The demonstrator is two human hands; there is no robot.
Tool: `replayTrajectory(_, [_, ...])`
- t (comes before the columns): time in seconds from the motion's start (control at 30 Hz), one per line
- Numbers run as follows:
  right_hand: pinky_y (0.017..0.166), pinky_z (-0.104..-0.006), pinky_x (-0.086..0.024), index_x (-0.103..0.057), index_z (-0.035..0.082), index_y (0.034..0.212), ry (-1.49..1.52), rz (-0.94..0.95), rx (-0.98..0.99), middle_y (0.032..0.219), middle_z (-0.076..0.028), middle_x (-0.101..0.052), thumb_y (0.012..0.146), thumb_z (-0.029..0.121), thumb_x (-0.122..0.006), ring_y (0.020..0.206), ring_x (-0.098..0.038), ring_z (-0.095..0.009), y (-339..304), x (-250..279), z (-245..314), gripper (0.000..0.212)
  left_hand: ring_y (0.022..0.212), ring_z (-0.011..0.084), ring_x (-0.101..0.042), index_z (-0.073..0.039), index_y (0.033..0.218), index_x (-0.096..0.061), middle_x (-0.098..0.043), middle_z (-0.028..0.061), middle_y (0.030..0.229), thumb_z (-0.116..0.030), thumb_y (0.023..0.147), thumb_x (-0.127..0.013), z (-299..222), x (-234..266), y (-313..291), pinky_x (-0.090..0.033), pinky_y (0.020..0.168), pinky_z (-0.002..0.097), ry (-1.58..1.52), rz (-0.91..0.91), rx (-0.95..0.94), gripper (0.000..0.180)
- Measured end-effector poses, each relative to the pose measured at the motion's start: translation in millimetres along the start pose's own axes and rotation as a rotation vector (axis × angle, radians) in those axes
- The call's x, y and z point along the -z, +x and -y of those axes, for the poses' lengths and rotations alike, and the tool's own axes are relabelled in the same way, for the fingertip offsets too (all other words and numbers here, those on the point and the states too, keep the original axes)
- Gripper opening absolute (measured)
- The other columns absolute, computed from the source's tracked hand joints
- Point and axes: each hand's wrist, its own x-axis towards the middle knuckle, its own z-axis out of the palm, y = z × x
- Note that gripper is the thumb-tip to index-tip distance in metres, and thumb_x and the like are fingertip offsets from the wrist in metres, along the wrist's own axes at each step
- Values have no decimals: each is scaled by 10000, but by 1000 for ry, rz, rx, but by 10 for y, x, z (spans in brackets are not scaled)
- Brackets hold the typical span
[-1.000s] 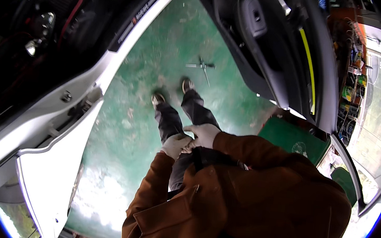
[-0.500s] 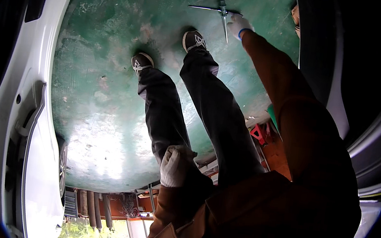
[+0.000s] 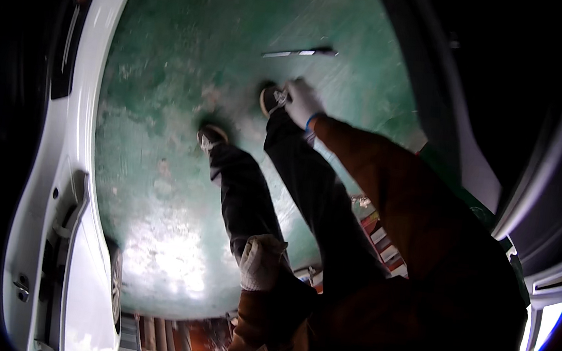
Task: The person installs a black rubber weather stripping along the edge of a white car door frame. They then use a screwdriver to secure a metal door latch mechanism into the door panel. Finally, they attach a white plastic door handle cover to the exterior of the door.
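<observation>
- A green painted floor [image 3: 186, 97], worn and blotched pale in patches, with a bright glare low down.
- A white car body panel [image 3: 74, 154] curves along the left side, with a dark opening set into it.
- A dark car part [image 3: 508, 96] fills the upper right.
- A red tool tray [image 3: 384, 238] with pale items shows at the right.
- Dark shoes [image 3: 211, 137] and dark trousers [image 3: 251, 200] stand on the floor.

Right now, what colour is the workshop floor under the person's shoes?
The painted concrete floor is green, worn and patchy with pale scuffs; the head view shows it.
</observation>
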Motion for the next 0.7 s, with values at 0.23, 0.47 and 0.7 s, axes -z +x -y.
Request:
replayTrajectory(0.23, [813,-391,-599,-614,48,1142,469,-6,-96,1024,-163,-716,849,136,-790,896,-749,-285,-1945,2497,1676,353,915,163,-655,-113,1137,-658,-720,61,1099,-292,1096,-628,-605,-400,12,-554,908,402,-83,-40,-92,187])
replayTrajectory(0.47, [774,-321,-580,-619,34,1307,1052,214,-283,927,-70,-690,965,146,-719,809,-674,-140,-3298,4033,2831,374,703,109,-541,-108,1057,-600,-748,125,1262,-301,1138,-544,-1960,-1776,-601,-512,712,295,-33,213,-296,217])
replayTrajectory(0.7, [974,-354,-562,-686,157,1373,764,111,-134,1170,-119,-759,959,204,-716,1061,-722,-227,-4173,4569,3544,418,712,115,-506,-145,1040,-600,-745,44,1055,-351,1114,-592,-2352,-2622,-1707,-446,694,304,31,318,-413,219])
